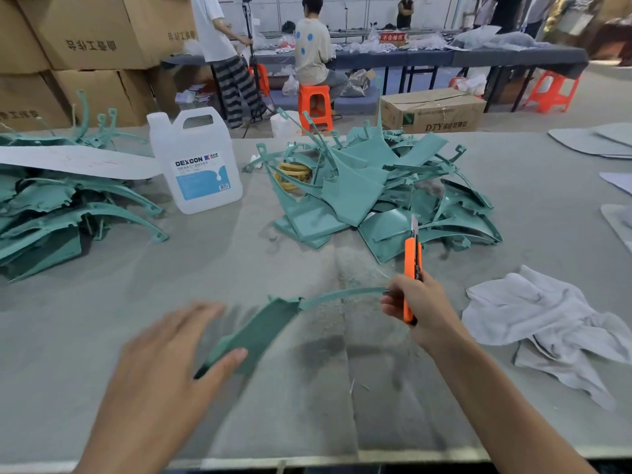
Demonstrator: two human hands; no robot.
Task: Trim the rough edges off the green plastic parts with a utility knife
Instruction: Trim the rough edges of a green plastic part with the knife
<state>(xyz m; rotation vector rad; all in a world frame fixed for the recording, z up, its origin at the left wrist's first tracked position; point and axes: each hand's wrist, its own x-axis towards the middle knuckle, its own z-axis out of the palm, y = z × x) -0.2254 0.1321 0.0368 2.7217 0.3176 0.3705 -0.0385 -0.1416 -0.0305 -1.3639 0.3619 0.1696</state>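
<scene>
Grey worktop (273, 405) carries a far-left heap (51, 213) and a far-centre heap (376, 193) of green parts. Near me, my left hand (160, 364), fingers spread straight, touches one green part (260, 330). My right hand (420, 302) has its fingers wrapped round the utility knife (412, 265), blade up. I judge that most of the trimming is still to do.

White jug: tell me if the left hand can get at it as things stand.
Probably yes. The left hand, fingers straight, only touches the green part with its thumb, and bare table lies between it and the white jug.

jug (196, 162) left of parts pile (359, 189) | cloth (547, 319) right | part (260, 330) front
</scene>
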